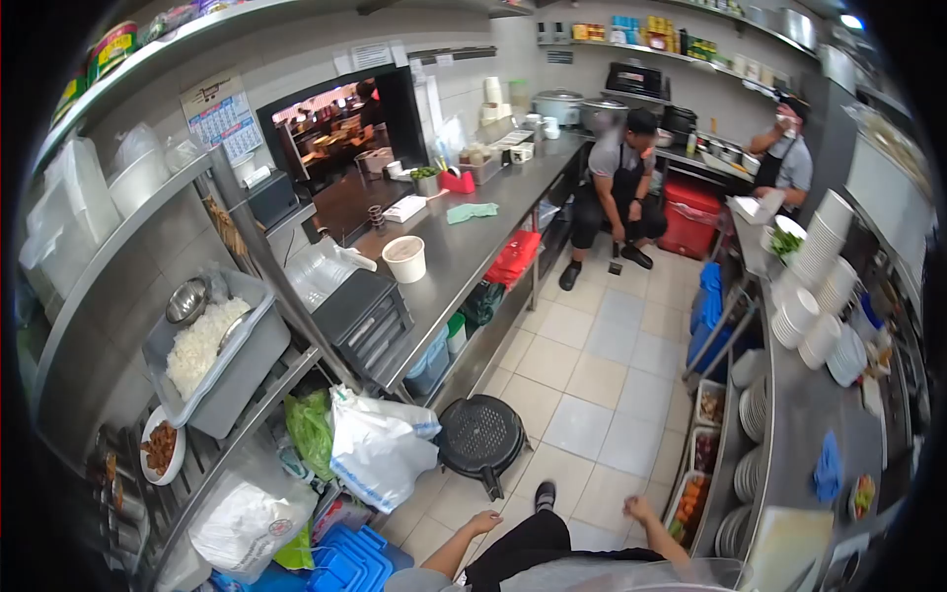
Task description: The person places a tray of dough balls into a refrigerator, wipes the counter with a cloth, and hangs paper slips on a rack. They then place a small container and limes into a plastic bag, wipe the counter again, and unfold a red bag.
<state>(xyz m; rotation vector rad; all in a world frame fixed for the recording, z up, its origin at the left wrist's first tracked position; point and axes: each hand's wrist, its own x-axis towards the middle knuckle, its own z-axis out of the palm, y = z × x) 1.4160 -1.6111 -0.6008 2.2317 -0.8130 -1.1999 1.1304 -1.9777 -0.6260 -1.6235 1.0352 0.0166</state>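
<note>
Left hand near stool (black, round) — right hand near food tray.

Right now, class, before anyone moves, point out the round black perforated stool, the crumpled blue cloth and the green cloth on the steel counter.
Round black stool (pixel 481 431): head view, perforated seat.
Crumpled blue cloth (pixel 829 472): head view, middle folds.
Green cloth (pixel 472 211): head view, flat middle.

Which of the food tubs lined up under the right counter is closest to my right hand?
The tub at the near end, with bright orange food in it; the other two sit farther away.
</note>
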